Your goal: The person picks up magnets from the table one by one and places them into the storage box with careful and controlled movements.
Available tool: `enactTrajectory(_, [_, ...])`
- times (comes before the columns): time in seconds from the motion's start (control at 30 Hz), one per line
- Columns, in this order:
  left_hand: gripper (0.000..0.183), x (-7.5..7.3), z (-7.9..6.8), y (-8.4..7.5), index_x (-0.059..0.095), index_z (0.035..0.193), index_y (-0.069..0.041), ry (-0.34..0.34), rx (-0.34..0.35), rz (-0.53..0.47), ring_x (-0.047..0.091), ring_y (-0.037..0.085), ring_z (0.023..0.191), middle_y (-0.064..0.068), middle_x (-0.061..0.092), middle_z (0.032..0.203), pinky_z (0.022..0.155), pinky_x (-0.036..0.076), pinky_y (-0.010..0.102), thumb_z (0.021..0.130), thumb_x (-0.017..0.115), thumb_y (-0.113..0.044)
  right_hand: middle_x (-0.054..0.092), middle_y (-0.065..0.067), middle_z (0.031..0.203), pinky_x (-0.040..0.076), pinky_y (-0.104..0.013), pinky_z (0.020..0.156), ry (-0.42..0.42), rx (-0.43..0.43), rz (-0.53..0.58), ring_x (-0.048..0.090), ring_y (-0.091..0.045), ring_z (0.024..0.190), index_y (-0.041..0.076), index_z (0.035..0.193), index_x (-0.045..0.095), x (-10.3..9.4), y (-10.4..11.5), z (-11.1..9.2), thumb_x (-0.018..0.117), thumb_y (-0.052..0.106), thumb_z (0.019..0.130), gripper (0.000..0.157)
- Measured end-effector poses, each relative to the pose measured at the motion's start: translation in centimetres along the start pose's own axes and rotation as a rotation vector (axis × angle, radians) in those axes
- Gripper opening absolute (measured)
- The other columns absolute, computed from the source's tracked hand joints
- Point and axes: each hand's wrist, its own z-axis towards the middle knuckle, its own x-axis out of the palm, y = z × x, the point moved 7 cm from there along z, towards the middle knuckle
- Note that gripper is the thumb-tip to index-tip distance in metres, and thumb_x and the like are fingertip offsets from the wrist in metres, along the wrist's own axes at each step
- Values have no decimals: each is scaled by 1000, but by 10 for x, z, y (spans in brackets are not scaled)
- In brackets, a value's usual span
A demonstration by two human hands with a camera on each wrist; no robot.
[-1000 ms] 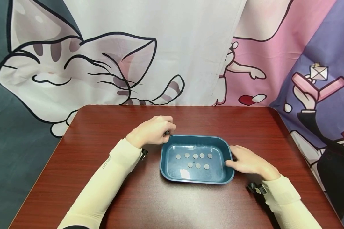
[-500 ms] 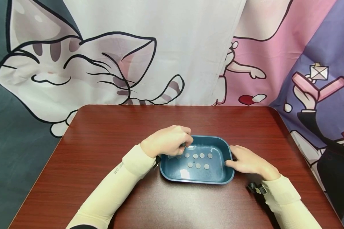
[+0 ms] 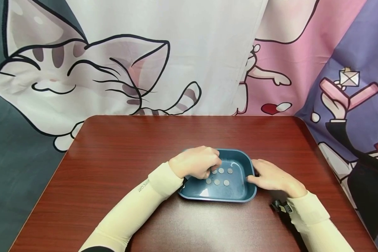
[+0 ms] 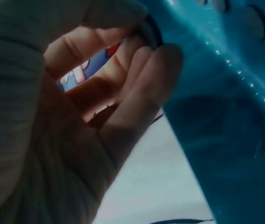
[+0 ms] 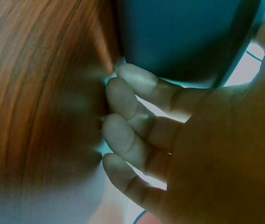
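A blue rectangular tray point(image 3: 233, 196) lies on the table, with several small grey coin-like discs point(image 3: 226, 182) in two rows on its floor. My left hand point(image 3: 195, 161) reaches over the tray's left part and covers some of the discs. Between its thumb and fingertips it pinches one round disc point(image 4: 152, 32), seen edge-on in the left wrist view. My right hand point(image 3: 272, 176) holds the tray's right end, thumb over the rim and fingers along the outside. In the right wrist view its fingertips point(image 5: 118, 133) are down at the tabletop beside the tray wall point(image 5: 179, 42).
The reddish-brown wooden table point(image 3: 132, 136) extends around the tray on all sides. Behind it hangs a cloth backdrop point(image 3: 208, 63) printed with cartoon figures. A small black device point(image 3: 281, 206) sits at the right wrist, close above the tabletop.
My left hand has moved right and nearer, from the tray's far left corner to over the discs. The right hand has stayed at the tray's right end.
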Motion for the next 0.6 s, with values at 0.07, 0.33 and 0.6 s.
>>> enactTrajectory(0.07, [29,9,2,1,54,65,-22,57,-43,-8,51,8,69,-9,54,77,58,37,17,74,70,0,68,7,98,54,-46,91,2,4,-1,60,-15,96,15,111,68,0,0,0,72,25,90,24])
enactTrajectory(0.33, [29,35,4,0,57,61,-24,171,-130,23,53,7,58,-11,53,62,51,39,19,73,70,-1,68,6,99,54,-47,92,0,6,-10,61,-16,97,15,112,68,0,0,0,72,27,90,26])
enactTrajectory(0.6, [31,40,4,0,55,62,-25,177,-168,90,52,8,60,-11,54,64,52,41,21,78,70,-3,68,7,100,54,-47,93,-5,4,-16,62,-16,98,16,111,68,0,-1,1,72,27,89,25])
